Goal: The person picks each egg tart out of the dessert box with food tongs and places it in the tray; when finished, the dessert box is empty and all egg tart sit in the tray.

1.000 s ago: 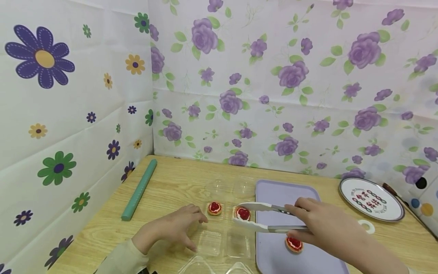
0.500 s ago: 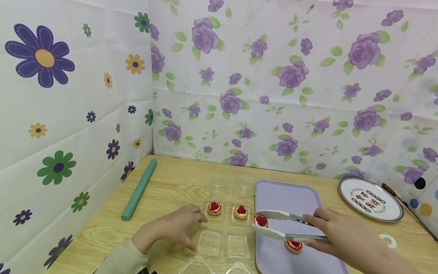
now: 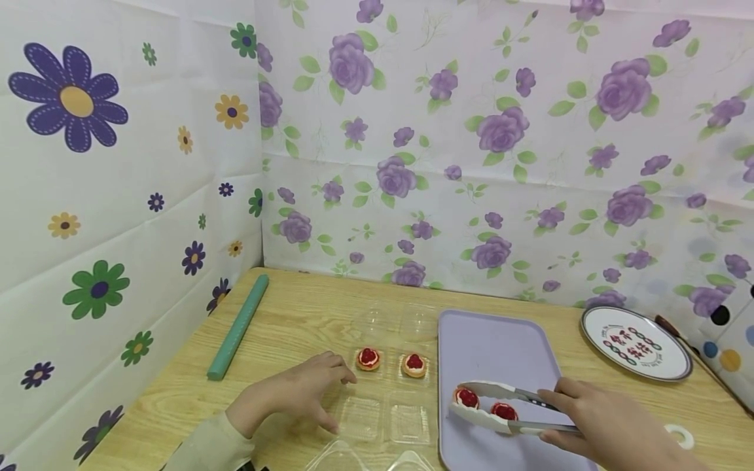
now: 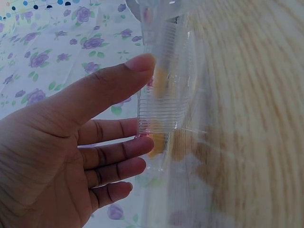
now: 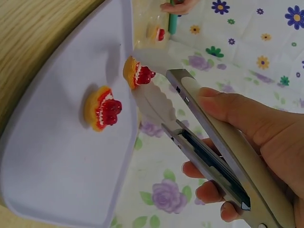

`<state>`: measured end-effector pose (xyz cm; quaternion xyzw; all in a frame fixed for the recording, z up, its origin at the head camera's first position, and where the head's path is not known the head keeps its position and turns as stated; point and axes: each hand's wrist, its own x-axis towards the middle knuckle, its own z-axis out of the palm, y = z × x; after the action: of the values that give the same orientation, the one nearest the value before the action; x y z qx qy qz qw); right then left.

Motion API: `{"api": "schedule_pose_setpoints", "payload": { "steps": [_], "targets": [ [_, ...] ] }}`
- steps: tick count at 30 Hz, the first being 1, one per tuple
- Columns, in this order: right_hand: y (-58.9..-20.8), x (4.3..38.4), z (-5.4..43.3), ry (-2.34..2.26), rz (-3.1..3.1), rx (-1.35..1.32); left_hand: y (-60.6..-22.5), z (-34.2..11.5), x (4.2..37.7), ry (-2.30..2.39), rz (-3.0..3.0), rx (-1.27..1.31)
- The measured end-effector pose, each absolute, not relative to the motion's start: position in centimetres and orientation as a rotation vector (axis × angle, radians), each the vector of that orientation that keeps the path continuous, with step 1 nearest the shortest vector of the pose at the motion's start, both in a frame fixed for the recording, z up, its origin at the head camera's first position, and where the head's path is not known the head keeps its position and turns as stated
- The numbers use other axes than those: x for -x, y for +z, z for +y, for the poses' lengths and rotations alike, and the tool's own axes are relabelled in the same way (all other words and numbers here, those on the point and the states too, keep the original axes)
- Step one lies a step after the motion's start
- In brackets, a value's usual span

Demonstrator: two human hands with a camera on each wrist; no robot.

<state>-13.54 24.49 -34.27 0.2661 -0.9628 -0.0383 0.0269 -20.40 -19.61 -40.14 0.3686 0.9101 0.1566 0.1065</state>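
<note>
My right hand (image 3: pixel 607 418) grips metal tongs (image 3: pixel 530 396) with pale tips. Between those tips is a small tart (image 3: pixel 466 398) with red fruit and white cream, held over the lilac tray (image 3: pixel 489 340); in the right wrist view this tart (image 5: pixel 137 73) appears raised off the tray. Another tart (image 3: pixel 504 411) lies on the tray close beside the tongs. My left hand (image 3: pixel 300 387), thumb and fingers apart, is at the left edge of a clear plastic container (image 3: pixel 383 399). Two tarts, one left (image 3: pixel 368 359) and one right (image 3: pixel 414 366), sit in its far compartments.
A green rolled stick (image 3: pixel 238 327) lies at the table's left. At the right back, a white plate (image 3: pixel 636 343) with red writing leans near a brown-handled utensil (image 3: pixel 668 327). A white ring (image 3: pixel 680 436) lies beyond my right hand. Clear lids stick up at the near edge.
My right hand has moved the tongs and their tart rightward and nearer, from over the container's far right compartment to over the tray. My left hand has stayed still.
</note>
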Motion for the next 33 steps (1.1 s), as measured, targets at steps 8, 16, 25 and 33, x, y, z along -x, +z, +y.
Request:
{"api": "schedule_pose_setpoints", "payload": {
  "steps": [8,16,25,33],
  "targets": [
    [-35.2,13.8,24.7,-0.174,-3.081,-0.762,-40.1,-19.7,20.5,0.454,2.685,-1.092],
    [-35.9,13.5,25.1,-0.146,-3.073,-0.724,-40.1,-19.6,20.4,0.439,2.698,-1.095],
    [-37.1,12.9,26.8,-0.129,-2.844,-0.873,-39.5,-19.3,20.1,0.416,2.718,-1.078],
    [-37.0,12.4,27.6,-0.014,-2.711,-0.942,-38.8,-19.7,20.0,0.514,2.744,-1.005]
  ]
}}
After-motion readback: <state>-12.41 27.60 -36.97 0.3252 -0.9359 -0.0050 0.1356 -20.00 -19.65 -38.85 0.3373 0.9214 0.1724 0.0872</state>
